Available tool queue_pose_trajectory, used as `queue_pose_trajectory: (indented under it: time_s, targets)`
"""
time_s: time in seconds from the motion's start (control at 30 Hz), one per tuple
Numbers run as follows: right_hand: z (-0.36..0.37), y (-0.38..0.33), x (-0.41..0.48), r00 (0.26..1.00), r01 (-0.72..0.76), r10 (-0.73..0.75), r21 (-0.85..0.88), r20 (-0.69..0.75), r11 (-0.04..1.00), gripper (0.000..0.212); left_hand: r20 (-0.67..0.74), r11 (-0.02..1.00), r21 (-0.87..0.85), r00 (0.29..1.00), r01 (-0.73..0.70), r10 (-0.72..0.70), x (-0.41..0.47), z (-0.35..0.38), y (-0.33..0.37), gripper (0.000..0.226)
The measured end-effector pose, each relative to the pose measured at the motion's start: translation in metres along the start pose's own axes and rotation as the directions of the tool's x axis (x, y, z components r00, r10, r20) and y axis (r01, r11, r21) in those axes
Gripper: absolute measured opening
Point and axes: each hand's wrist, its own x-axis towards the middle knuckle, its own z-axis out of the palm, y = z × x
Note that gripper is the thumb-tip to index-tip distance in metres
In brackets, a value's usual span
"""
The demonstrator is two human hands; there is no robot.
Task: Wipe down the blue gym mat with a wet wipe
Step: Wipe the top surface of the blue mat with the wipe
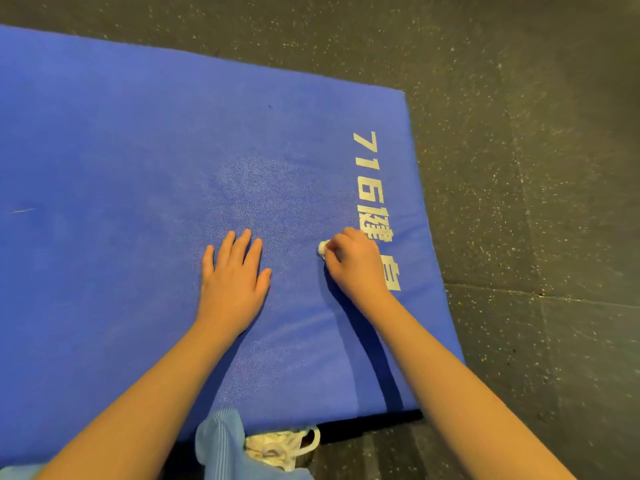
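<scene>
2 hands work on 1 blue gym mat, which fills the left and centre of the frame and ends in a corner at upper right. The left hand lies palm-down at centre frame, fingers straight and slightly spread, bracing on the mat. The right hand, just to its right, curls its fingers round a bunched wet wipe. Only a small white wad shows at the thumb side, pressed to the mat beside the white print along the right-hand edge.

Judgement: the step in hand is wiping the mat's near right part. It would go best with the wipe opened flatter so that more of it meets the surface. Strokes should overlap and run from the print toward the left, while the flat hand steadies the mat. A paler, grainy sheen above the hands suggests a damp, wiped zone. The far left looks matte and probably awaits wiping. Shallow folds near the right wrist suggest the cover gives under pressure.

Surroundings: a dark speckled floor, crossed by seam lines, covers the top and right of the frame. Pale blue cloth sits at the bottom edge, beside a white looped item of uncertain kind. Smallest are a pale scratch at far left and a dark speck above centre.
</scene>
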Motion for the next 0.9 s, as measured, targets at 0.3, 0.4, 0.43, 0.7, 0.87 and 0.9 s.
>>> queue_pose_trajectory:
  time_s: [0.3, 0.4, 0.43, 0.7, 0.87, 0.9]
  targets:
    - [-0.012, -0.031, -0.071, 0.937, 0.263, -0.296, 0.18, 0.188, 0.948, 0.008, 0.004, 0.999, 0.021, 0.999, 0.048, -0.048, -0.04, 0.004, 0.004, 0.055]
    - [-0.01, -0.017, -0.055, 0.995, 0.021, -0.03, 0.1, 0.093, 0.995, 0.012, 0.058, 0.995, 0.01, 0.993, 0.103, -0.103, -0.039, -0.006, 0.013, 0.049]
    - [-0.009, -0.02, -0.054, 0.995, -0.06, 0.051, 0.108, 0.083, 0.992, 0.014, 0.078, 0.993, 0.019, 0.99, 0.12, -0.121, -0.039, -0.008, 0.016, 0.051]
    - [-0.031, -0.036, -0.102, 0.921, 0.193, -0.274, 0.287, 0.277, 0.938, 0.016, -0.035, 0.993, 0.004, 0.993, 0.114, -0.114, -0.06, 0.007, 0.013, 0.066]
    - [-0.029, -0.023, -0.101, 0.997, 0.039, -0.053, 0.2, 0.061, 0.979, 0.021, -0.01, 0.989, -0.01, 0.989, 0.148, -0.148, -0.056, 0.002, 0.02, 0.058]
    - [-0.03, -0.028, -0.111, 0.99, 0.087, -0.109, 0.222, 0.091, 0.971, 0.02, 0.001, 0.988, -0.008, 0.988, 0.151, -0.151, -0.056, 0.001, 0.021, 0.057]
